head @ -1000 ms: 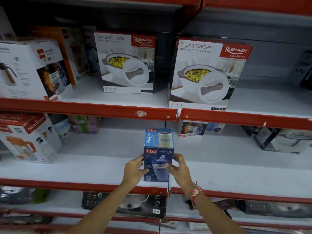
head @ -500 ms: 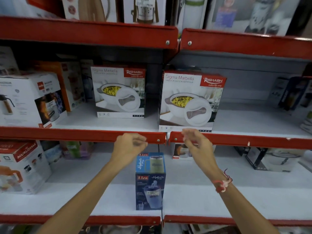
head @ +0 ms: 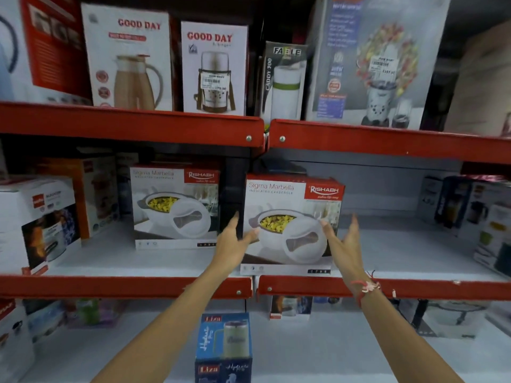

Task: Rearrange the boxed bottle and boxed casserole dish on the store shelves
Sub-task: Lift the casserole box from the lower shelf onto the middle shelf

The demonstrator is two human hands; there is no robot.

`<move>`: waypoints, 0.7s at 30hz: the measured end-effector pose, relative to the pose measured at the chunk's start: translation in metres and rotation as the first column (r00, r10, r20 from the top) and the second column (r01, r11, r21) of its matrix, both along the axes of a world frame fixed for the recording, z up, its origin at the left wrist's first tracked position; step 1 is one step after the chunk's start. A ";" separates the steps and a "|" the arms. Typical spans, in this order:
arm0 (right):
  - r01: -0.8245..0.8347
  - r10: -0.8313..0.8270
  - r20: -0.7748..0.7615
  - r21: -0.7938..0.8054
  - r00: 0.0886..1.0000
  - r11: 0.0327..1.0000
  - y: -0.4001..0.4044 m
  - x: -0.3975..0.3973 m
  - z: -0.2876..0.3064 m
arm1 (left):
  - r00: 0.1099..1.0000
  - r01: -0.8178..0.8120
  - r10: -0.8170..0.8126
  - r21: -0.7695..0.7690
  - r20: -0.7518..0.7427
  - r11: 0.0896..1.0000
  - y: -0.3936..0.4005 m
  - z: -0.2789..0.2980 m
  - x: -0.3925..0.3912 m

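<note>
While empty and spread wide, left hand [head: 235,241] and right hand [head: 345,244] flanking casserole box [head: 293,225], readying two-sided grip.

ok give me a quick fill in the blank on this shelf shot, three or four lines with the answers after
1. Both hands, the left hand and the right hand, reach for the nearer ____ box on the middle shelf.
2. The blue Liza bottle box stands on the shelf ____ the casserole boxes.
3. A red thread is tied around the ____ wrist.
4. The two boxes on the top shelf showing flasks read GOOD ____.

Missing words: casserole; below; right; DAY
</note>
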State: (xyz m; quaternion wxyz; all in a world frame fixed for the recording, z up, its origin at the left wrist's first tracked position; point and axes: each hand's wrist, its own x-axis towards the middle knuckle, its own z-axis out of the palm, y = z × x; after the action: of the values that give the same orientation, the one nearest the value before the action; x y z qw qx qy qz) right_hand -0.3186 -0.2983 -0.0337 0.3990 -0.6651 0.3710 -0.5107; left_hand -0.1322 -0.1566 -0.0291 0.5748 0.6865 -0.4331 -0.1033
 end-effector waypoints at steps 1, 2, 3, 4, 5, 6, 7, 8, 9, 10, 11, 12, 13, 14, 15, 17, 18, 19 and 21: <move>-0.083 0.082 0.013 0.045 0.997 0.996 -0.004 0.001 -0.003 | 1.000 0.011 -0.011 0.017 -0.009 1.000 -0.004 -0.001 0.000; -0.153 0.151 0.023 0.071 0.988 0.986 -0.006 0.002 -0.006 | 1.000 0.013 -0.013 0.032 -0.010 0.999 -0.007 -0.003 0.000; -0.181 0.181 0.020 0.073 0.983 0.981 -0.008 0.004 -0.008 | 1.000 0.009 -0.008 0.036 -0.007 0.999 -0.009 -0.004 0.000; -0.180 0.180 0.018 0.061 0.984 0.982 -0.009 0.004 -0.009 | 1.000 0.002 -0.001 0.027 -0.003 1.000 -0.010 -0.005 0.000; -0.167 0.166 0.021 0.044 0.986 0.985 -0.009 0.005 -0.010 | 1.000 -0.007 0.007 0.010 0.006 1.000 -0.009 -0.005 0.001; -0.156 0.155 0.030 0.030 0.988 0.987 -0.008 0.004 -0.009 | 1.000 -0.017 0.017 -0.007 0.020 1.000 -0.007 -0.004 0.001; -0.153 0.152 0.045 0.018 0.987 0.988 -0.005 0.002 -0.007 | 0.999 -0.026 0.027 -0.024 0.044 0.999 -0.004 -0.003 0.002; -0.157 0.157 0.064 0.007 0.986 0.988 -0.001 0.000 -0.005 | 0.997 -0.029 0.032 -0.044 0.070 0.999 0.001 0.000 0.003; -0.164 0.164 0.082 -0.004 0.983 0.986 0.005 -0.002 -0.001 | 0.995 -0.029 0.035 -0.068 0.092 0.997 0.006 0.003 0.004; -0.169 0.170 0.096 -0.016 0.981 0.985 0.011 -0.005 0.004 | 0.993 -0.024 0.034 -0.096 0.109 0.995 0.012 0.005 0.004; -0.170 0.172 0.102 -0.027 0.980 0.985 0.018 -0.008 0.009 | 0.993 -0.015 0.030 -0.124 0.116 0.992 0.019 0.009 0.005; -0.172 0.175 0.105 -0.035 0.979 0.985 0.025 -0.010 0.013 | 0.993 -0.006 0.023 -0.148 0.114 0.989 0.027 0.011 0.005; -0.176 0.179 0.107 -0.038 0.978 0.984 0.032 -0.013 0.018 | 0.993 0.002 0.017 -0.166 0.114 0.986 0.036 0.014 0.004; -0.184 0.187 0.110 -0.038 0.976 0.982 0.040 -0.016 0.022 | 0.992 0.007 0.016 -0.179 0.124 0.984 0.045 0.016 0.003; -0.195 0.198 0.110 -0.035 0.974 0.980 0.049 -0.020 0.025 | 0.990 0.010 0.017 -0.188 0.141 0.982 0.056 0.017 0.002; -0.231 0.233 0.099 -0.027 0.967 0.972 0.069 -0.028 0.030 | 0.986 0.011 0.022 -0.200 0.163 0.980 0.079 0.018 0.002; -0.246 0.247 0.093 -0.023 0.965 0.969 0.078 -0.032 0.031 | 0.986 0.015 0.019 -0.205 0.165 0.979 0.092 0.018 0.003; -0.255 0.256 0.084 -0.022 0.963 0.967 0.088 -0.036 0.033 | 0.988 0.022 0.011 -0.209 0.156 0.978 0.105 0.018 0.004; -0.257 0.258 0.069 -0.026 0.964 0.966 0.104 -0.043 0.034 | 0.993 0.042 -0.018 -0.209 0.114 0.977 0.130 0.017 0.005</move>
State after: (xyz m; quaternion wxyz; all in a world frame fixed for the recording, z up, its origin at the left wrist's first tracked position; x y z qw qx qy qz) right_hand -0.3615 -0.1939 -0.0001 0.4696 -0.6922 0.2626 -0.4811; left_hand -0.1267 -0.0264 -0.0118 0.6178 0.6198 -0.4832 -0.0269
